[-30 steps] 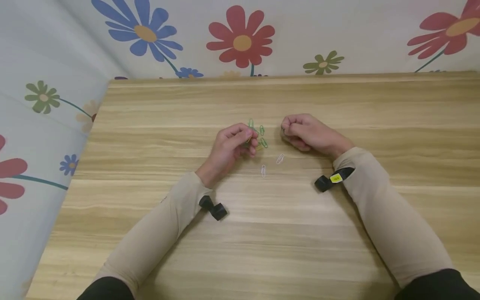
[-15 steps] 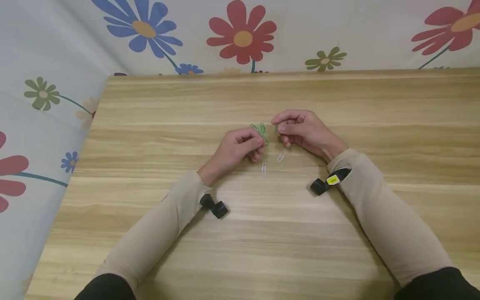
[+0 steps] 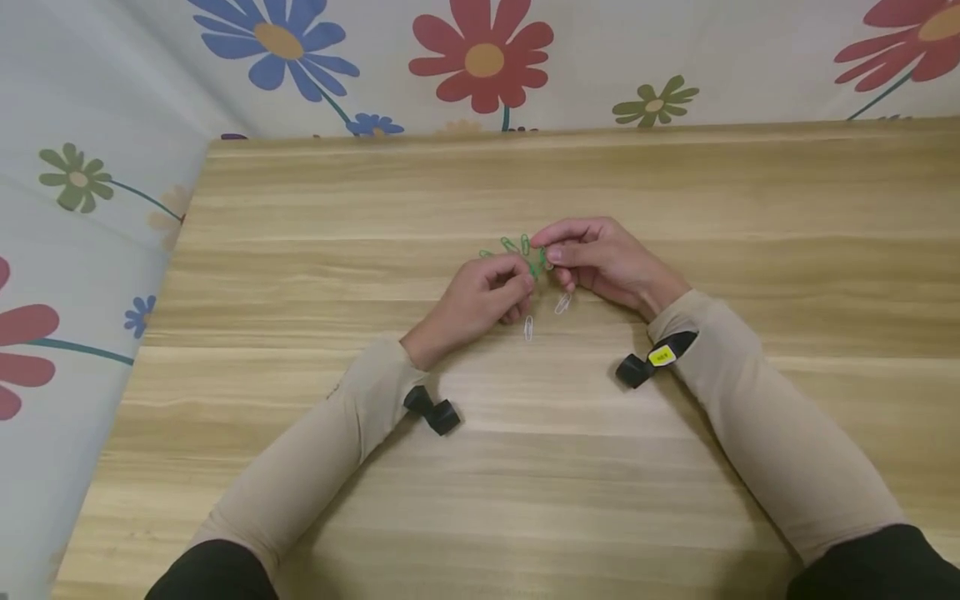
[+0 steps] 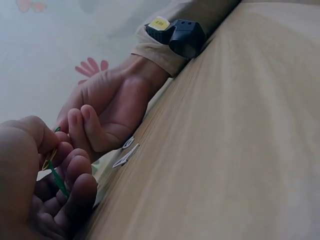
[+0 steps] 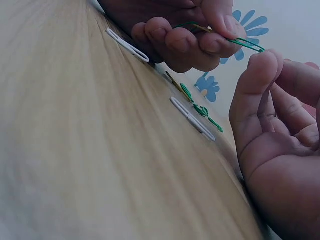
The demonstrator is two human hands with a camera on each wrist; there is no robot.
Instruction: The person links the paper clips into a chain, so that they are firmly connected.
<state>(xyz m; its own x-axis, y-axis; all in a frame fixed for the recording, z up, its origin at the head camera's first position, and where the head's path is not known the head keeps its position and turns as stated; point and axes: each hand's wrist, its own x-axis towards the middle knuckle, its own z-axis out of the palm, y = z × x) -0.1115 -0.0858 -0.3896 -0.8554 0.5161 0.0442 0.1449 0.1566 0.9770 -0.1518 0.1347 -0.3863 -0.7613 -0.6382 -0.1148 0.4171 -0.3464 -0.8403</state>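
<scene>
Compared with the frame half a second before, the right hand (image 3: 603, 265) has shifted left and the two hands now nearly meet over the table (image 3: 525, 483). The left hand (image 3: 476, 298) pinches a gold clip (image 4: 49, 161) together with a green clip (image 5: 247, 44), whose end projects rightward to the right fingertips; the right hand pinches a second green clip (image 3: 542, 256) between thumb and forefinger. Whether these clips are engaged cannot be told, as fingertips cover the meeting point. Loose green clips (image 3: 525, 243) lie on the far side of the left hand; one white clip (image 3: 528, 328) lies nearer, with another white clip (image 3: 562, 303) just below the right hand. Likely faults: the thin wire may twist or slip, since only a small part is gripped; loops may miss one another, the fingers masking them; a lowered right hand could nudge the white clip beneath.
</scene>
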